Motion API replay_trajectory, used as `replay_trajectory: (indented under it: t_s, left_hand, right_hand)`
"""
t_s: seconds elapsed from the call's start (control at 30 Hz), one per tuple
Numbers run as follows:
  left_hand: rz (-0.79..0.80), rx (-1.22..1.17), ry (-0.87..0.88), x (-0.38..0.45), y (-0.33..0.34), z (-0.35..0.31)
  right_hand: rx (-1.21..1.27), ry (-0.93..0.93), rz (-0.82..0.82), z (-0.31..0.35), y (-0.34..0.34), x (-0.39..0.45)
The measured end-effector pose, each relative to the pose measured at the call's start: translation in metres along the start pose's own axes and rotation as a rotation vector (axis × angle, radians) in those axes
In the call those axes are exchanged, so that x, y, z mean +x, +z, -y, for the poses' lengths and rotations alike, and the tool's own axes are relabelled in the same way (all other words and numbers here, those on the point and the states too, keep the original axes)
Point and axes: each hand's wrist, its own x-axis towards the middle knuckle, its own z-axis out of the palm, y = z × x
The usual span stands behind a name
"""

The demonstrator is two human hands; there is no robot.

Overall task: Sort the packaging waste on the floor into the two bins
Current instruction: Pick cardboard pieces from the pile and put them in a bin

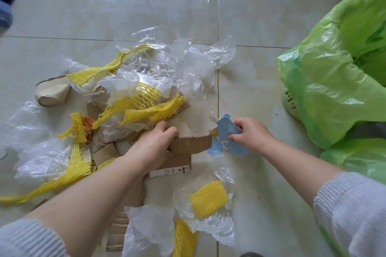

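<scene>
Packaging waste lies spread over the tiled floor: clear plastic film (188, 62), yellow foam fruit nets (144, 100), and brown cardboard pieces. My left hand (155, 146) grips a brown cardboard strip (192, 145) near the middle of the pile. My right hand (250, 133) pinches a blue printed card piece (224, 131) just right of that strip. A bin lined with a green plastic bag (334, 69) stands at the right. A second green bag (355, 158) shows lower right, beside my right forearm.
A crushed cardboard tube (52, 94) lies at the left of the pile. A flat yellow net on clear film (208, 198) lies near my arms. A pale green slipper (289, 98) peeks from under the bag. Blue cloth (6, 0) is at top left.
</scene>
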Motion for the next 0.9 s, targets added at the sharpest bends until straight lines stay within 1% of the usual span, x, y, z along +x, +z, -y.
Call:
replay_trajectory:
  t_s: [0.07, 0.13, 0.27, 0.4, 0.6, 0.67, 0.73, 0.8, 0.9]
  left_hand:
    - [-0.005, -0.094, -0.080, 0.005, -0.003, -0.001]
    - [0.047, -0.116, -0.136, 0.010, -0.004, -0.003]
    - [0.119, -0.039, -0.158, 0.020, -0.004, -0.006]
    - [0.175, 0.073, -0.132, 0.031, -0.009, -0.009]
    - [0.086, 0.149, -0.143, 0.034, -0.015, -0.014]
    - [0.036, 0.177, -0.125, 0.033, -0.021, -0.014]
    - [0.005, 0.170, -0.105, 0.030, -0.027, -0.014]
    - [-0.022, 0.089, -0.126, 0.022, -0.036, -0.012]
    - [-0.101, -0.169, -0.182, -0.001, -0.060, -0.009]
  right_hand:
    - [0.024, 0.010, -0.001, 0.001, -0.001, 0.000]
    - [0.047, 0.014, -0.006, 0.000, -0.002, 0.000]
    - [0.060, 0.019, -0.005, -0.003, -0.001, -0.001]
    - [0.077, 0.028, 0.005, -0.003, 0.000, -0.001]
    - [0.107, 0.032, -0.017, -0.007, -0.001, -0.006]
    - [0.170, 0.043, -0.047, -0.009, -0.002, -0.008]
    - [0.285, 0.045, -0.080, -0.009, -0.004, -0.011]
    - [0.449, 0.026, -0.113, -0.002, -0.008, -0.018]
    - [0.662, -0.025, -0.170, 0.018, -0.014, -0.031]
